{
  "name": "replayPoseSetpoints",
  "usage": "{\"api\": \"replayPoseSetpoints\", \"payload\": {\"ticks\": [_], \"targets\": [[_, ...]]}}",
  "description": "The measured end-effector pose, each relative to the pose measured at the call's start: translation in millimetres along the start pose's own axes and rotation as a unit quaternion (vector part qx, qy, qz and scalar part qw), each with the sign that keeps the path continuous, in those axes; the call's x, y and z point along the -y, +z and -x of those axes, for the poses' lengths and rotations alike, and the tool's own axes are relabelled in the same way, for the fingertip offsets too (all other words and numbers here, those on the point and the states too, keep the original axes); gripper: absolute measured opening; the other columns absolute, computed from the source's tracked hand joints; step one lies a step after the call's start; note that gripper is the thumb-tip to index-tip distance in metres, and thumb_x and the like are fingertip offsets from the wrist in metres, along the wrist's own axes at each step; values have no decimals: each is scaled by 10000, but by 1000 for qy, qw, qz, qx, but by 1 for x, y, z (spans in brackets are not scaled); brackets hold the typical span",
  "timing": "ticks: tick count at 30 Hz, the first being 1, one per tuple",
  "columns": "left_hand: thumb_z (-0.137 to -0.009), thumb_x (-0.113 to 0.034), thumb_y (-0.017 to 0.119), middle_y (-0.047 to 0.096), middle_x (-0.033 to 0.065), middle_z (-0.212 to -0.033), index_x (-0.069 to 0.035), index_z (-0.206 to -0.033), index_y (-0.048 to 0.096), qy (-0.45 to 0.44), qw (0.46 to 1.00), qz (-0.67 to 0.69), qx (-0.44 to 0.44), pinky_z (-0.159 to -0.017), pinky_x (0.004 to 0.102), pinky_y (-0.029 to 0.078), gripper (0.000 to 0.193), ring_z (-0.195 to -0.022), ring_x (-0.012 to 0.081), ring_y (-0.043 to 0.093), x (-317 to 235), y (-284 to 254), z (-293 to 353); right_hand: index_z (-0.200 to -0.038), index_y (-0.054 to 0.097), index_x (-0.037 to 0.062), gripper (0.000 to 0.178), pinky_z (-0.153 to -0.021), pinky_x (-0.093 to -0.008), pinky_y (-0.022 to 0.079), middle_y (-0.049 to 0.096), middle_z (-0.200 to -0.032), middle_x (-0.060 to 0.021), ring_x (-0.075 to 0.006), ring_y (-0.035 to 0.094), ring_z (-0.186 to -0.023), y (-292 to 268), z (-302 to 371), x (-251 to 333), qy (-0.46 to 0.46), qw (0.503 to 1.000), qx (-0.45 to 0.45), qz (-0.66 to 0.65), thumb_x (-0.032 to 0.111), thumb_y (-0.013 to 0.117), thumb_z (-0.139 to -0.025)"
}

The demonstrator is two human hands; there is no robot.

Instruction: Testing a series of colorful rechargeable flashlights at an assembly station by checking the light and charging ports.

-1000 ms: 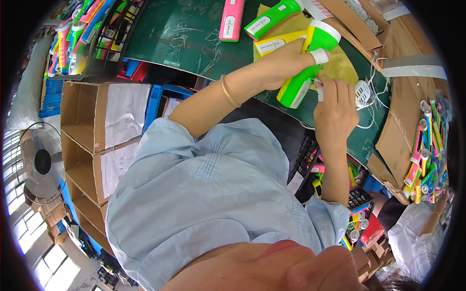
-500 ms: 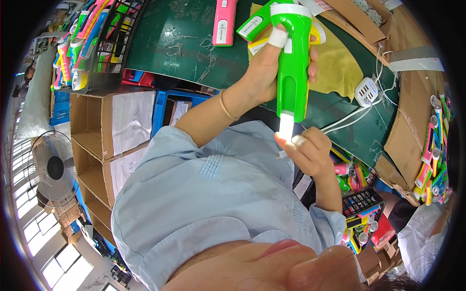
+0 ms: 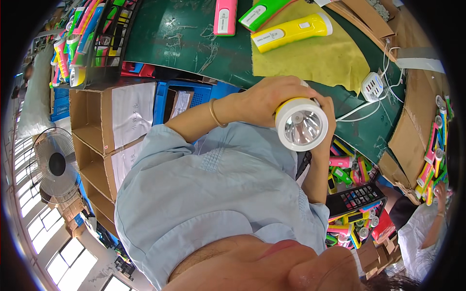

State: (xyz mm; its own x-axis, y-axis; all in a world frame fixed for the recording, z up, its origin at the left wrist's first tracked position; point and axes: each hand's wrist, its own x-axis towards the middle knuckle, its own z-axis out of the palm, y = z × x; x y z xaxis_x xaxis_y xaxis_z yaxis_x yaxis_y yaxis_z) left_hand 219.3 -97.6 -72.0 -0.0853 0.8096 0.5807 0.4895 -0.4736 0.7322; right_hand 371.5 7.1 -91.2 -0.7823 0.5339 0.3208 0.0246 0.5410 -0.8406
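A torch (image 3: 301, 123) with a white rim and shiny reflector; lens facing the camera; body hidden behind.

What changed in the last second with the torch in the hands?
The torch, a green one 0.5 s ago, now shows a yellow body, and its lens faces the camera. Left hand grips the body; right hand sits behind the head. The yellow cloth and white adapter stayed put.

Green bench (image 3: 160, 39) with yellow cloth (image 3: 315, 58)

Torches (image 3: 291, 33) crowd yellow cloth (image 3: 320, 60); green mat (image 3: 170, 39) free.
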Motion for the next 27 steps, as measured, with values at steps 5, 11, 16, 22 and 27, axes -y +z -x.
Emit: {"api": "replayPoseSetpoints", "payload": {"ticks": [5, 11, 16, 22, 27], "targets": [[-637, -161, 749, 547, 138, -1039, -78, -1209, 435, -67, 998, 12, -12, -742, 381, 468, 659, -905, 317, 556, 1, 5, 7, -867, 550, -24, 96, -555, -279, 380, 468, -691, -118, -221, 464, -595, 1, 10, -3, 8, 999, -46, -23, 20, 468, -841], [-730, -232, 708, 535, 185, -1077, 14, -1213, 327, -218, 968, -18, -123, -794, 351, 463, 662, -960, 327, 574, -14, 17, 0, -775, 523, -30, 150, -537, -258, 382, 513, -656, -94, -181, 486, -563, -5, 4, 17, 47, 997, -54, -39, 79, 481, -870], [-740, -224, 690, 508, 170, -1046, 67, -1194, 295, -299, 947, 75, -94, -764, 323, 443, 669, -924, 252, 544, -11, 8, -22, -750, 510, -29, 236, -530, -246, 373, 522, -664, -82, -156, 484, -569, -16, -11, 39, 18, 998, -39, -35, 142, 458, -904], [-747, -109, 650, 481, 86, -1044, -27, -1238, 310, -304, 929, 210, -30, -833, 302, 422, 603, -947, 164, 502, -16, -5, -32, -687, 477, -20, 277, -477, -227, 308, 457, -575, -30, -90, 410, -522, -34, -28, 42, 43, 981, 22, -190, 169, 469, -890], [-658, -133, 702, 505, 96, -979, -14, -1180, 362, -308, 950, -6, -60, -782, 308, 439, 635, -913, 196, 520, -11, 6, -32, -694, 495, -29, 235, -467, -240, 313, 453, -555, -36, -97, 400, -500, -36, -44, 44, 59, 989, 90, -104, 133, 513, -863]]}}
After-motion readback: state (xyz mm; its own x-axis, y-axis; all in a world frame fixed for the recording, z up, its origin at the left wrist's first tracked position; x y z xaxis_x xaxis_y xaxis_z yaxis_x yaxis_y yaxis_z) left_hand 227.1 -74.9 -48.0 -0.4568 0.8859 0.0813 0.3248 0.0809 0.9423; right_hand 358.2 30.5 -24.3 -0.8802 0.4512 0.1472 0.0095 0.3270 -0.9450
